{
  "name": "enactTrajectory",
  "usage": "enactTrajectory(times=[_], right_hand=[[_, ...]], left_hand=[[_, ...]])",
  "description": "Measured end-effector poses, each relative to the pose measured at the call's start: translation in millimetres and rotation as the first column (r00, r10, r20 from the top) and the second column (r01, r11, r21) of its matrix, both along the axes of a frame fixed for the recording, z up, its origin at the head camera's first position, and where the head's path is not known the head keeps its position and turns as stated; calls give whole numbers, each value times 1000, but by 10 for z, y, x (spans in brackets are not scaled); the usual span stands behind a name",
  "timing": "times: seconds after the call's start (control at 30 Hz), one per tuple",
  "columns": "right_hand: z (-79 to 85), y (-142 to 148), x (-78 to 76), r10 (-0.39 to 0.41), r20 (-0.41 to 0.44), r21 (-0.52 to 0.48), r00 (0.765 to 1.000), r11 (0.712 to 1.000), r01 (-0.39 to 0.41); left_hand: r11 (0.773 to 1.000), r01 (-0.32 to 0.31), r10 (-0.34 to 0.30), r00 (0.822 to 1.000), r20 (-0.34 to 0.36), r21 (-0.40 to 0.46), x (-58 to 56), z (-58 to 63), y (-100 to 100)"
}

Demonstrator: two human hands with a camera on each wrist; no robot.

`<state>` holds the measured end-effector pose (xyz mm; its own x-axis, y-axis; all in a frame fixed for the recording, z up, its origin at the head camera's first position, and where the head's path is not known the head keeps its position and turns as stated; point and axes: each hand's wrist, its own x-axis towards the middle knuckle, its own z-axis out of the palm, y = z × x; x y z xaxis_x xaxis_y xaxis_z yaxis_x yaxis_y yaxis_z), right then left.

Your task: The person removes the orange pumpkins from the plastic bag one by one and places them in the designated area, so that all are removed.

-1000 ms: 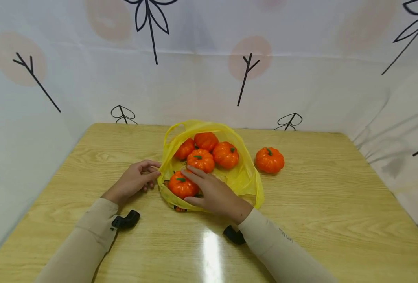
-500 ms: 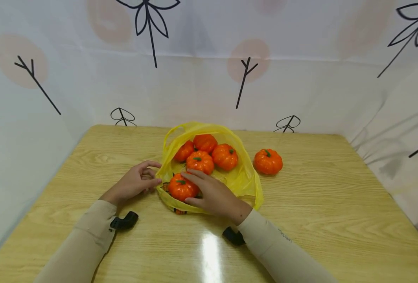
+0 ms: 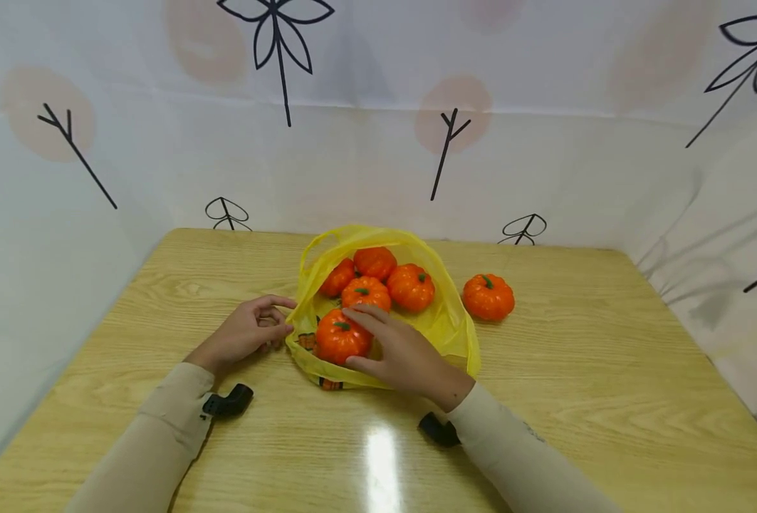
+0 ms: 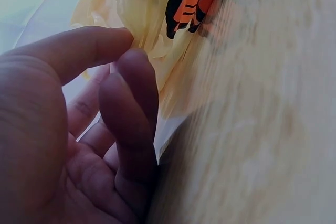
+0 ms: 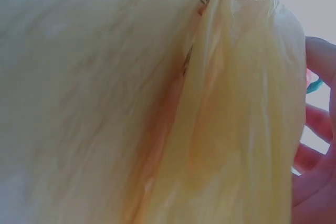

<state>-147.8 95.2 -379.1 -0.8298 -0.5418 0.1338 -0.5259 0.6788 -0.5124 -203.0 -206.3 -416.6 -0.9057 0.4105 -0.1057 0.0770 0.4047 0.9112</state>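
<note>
A yellow plastic bag [image 3: 442, 324] lies with its mouth open toward me, several orange toy pumpkins inside. My right hand [image 3: 404, 353] reaches into the mouth and holds the nearest pumpkin [image 3: 344, 336], thumb at its near side and fingers over its top. In the right wrist view the bag's yellow side [image 5: 236, 108] covers most of that hand. My left hand [image 3: 246, 331] is at the bag's left rim, and in the left wrist view its thumb and forefinger pinch the thin plastic [image 4: 144, 9]. Behind the held pumpkin sits another pumpkin [image 3: 365, 293], partly overlapped by my fingers.
One pumpkin [image 3: 488, 297] stands on the wooden table [image 3: 577, 370] to the right of the bag. A patterned white cloth [image 3: 352, 164] hangs behind the table's far edge. Black wrist devices [image 3: 228, 401] stick out below both cuffs.
My right hand and the pumpkin it holds have shifted slightly right inside the bag, uncovering more of the bag's printed left part. The left hand stays at the rim.
</note>
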Motion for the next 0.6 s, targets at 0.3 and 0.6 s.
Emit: enactTrajectory(times=[0.3,0.6], right_hand=[[61,130,36,24,-106,-39,994,999,-28],[83,272,64,6,-153,-70,988,997,-17]], left_hand=[[1000,-20,20,1000,-15,-7,-19,-14,1],[999,-36,36,999,-12,4,-32,-31,14]])
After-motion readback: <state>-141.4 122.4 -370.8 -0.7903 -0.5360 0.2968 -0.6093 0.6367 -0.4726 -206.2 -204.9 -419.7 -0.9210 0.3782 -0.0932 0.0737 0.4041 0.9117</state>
